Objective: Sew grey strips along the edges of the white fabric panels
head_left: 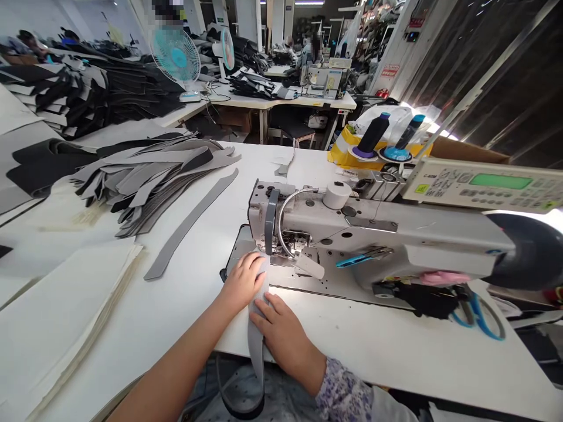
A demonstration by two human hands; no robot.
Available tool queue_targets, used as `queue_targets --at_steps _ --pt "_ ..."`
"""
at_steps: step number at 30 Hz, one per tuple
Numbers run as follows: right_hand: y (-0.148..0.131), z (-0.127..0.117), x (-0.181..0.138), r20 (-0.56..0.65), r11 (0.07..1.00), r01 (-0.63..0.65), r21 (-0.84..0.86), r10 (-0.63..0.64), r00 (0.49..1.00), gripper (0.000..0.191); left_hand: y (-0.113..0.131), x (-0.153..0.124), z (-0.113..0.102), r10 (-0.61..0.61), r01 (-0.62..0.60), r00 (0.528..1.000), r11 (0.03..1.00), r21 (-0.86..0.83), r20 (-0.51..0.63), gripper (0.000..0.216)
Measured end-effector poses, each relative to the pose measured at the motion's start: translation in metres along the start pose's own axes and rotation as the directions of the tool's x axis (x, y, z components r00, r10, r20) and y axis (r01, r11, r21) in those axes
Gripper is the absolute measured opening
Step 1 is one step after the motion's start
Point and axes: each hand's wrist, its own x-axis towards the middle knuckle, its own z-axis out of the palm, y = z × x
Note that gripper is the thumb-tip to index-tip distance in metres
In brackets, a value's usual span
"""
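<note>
Fingers on both hands lie open and flat, not pinching. The left fingers (251, 271) spread over the far part of a grey padded strip (256, 346), right beside the needle area (285, 243). The right fingers (269, 310) press against the strip just nearer to me, and a floral sleeve (343, 392) shows on that forearm. From my station I can follow the strip between the two hands, over the near edge of the white surface (373, 337), and down below it. Its far end is hidden under the left hand, so I cannot tell whether it reaches beneath the needle.

That needle area belongs to an industrial sewing machine (373, 228), with a flexible metal lamp arm (281, 217) curving over it. Blue-handled scissors (477, 316) lie at the machine's near right. Beyond the machine stand a black thread cone (373, 135) and a control panel (484, 181) with a green display.

Left of the machine lies another grey strip (189, 225), apart from a heap of grey and black cut pieces (149, 181). A stack of pale sheets (65, 316) sits at near left. Farther off, a blue fan (176, 55) stands among more piled pieces, and a person (313, 50) is at a far machine.
</note>
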Motion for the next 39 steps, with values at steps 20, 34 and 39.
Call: queue_targets --at_steps 20,34,39 --pt "0.011 -0.009 0.035 0.038 0.998 -0.059 0.01 0.058 0.998 0.059 -0.015 0.026 -0.008 0.039 -0.041 0.999 0.996 0.081 0.024 0.023" --pt "-0.003 0.0 0.01 0.05 0.98 0.124 -0.157 -0.118 0.992 0.061 -0.245 -0.277 -0.244 -0.868 0.913 0.388 0.317 0.255 -0.31 0.073" --pt "-0.017 0.018 -0.021 0.017 0.826 0.524 -0.208 -0.532 0.846 0.053 -0.248 -0.336 -0.256 -0.906 0.919 0.383 0.353 0.176 -0.179 0.076"
